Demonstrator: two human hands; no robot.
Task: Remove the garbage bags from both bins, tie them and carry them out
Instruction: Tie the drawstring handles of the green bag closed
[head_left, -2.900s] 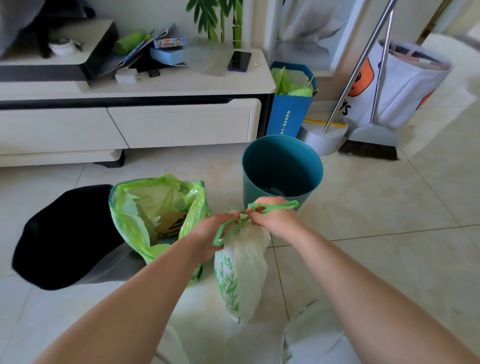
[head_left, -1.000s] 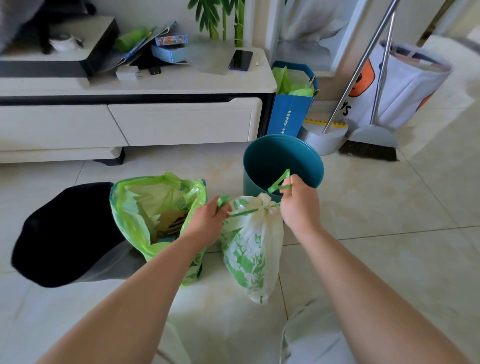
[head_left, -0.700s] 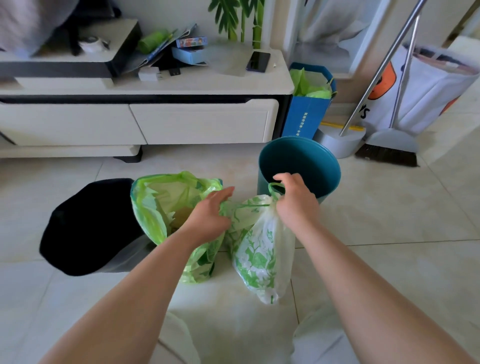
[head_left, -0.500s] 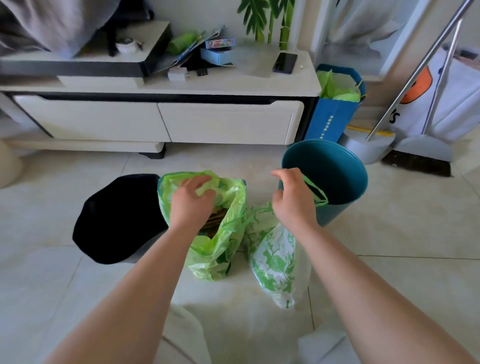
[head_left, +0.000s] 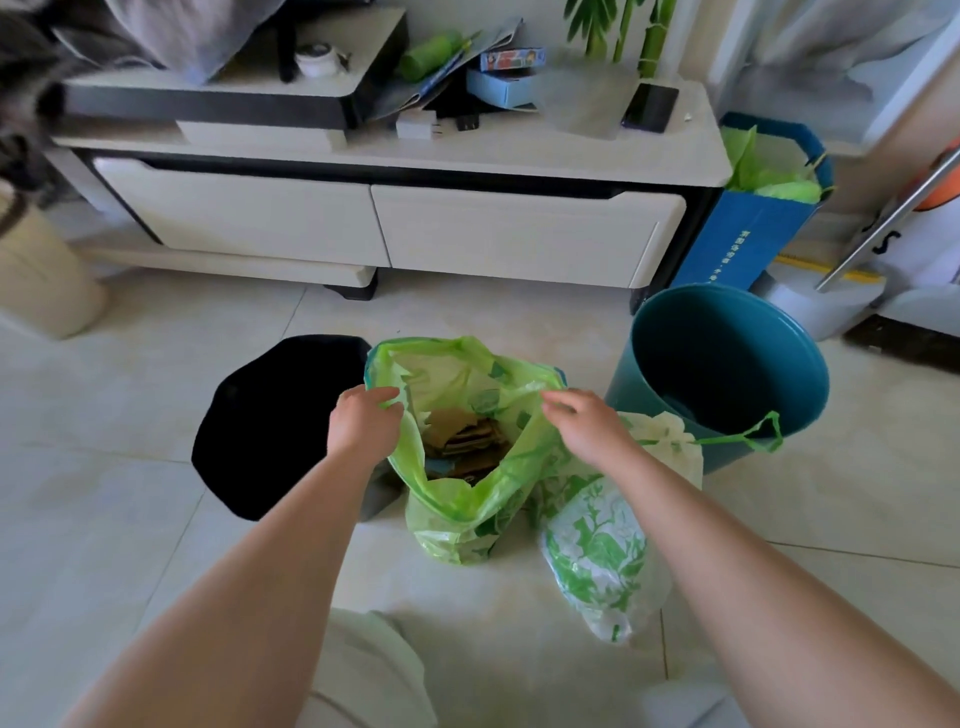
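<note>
**Green garbage bag** (head_left: 457, 519): out of its bin and standing on the floor. Its mouth gapes, with cardboard scraps (head_left: 462, 441) visible inside, and it is not yet tied.
**Left hand** (head_left: 363, 423): fingers curled over the bag's left rim and holding it, probably to gather the mouth.
**Right hand** (head_left: 589, 423): fingers loosely straight and holding nothing, at the right rim. Whether they touch it cannot be told.
**White leaf-print bag** (head_left: 602, 561): closed, with its drawstring loop (head_left: 763, 434) lying free. It leans on the green bag's right side, apparently parked for carrying.
**Teal bin** (head_left: 727, 353): unlined, just behind the white bag.
**Black bin** (head_left: 270, 421): just left of the green bag.
</note>
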